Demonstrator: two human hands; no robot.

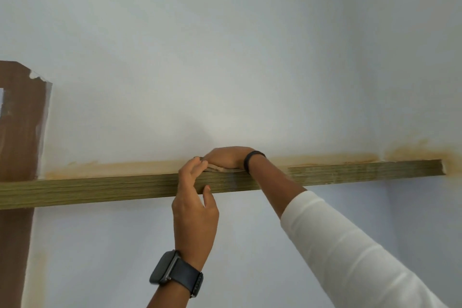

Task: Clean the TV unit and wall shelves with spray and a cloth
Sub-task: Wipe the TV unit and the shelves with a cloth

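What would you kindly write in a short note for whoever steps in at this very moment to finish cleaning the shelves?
Right hand: lies flat on top of the wall shelf, pressing the cloth down mid-shelf; only a tan edge of the cloth shows beneath it.
Left hand: holds nothing; fingers relaxed at the shelf's front edge, fingertips near the cloth.
Spray bottle: not in view.
Done: cannot tell how much of the shelf top has been wiped; the top is hidden from this angle.
Left: probably wipe along the shelf both ways. Yellowish stains mark the wall just above it. The TV unit is out of view.
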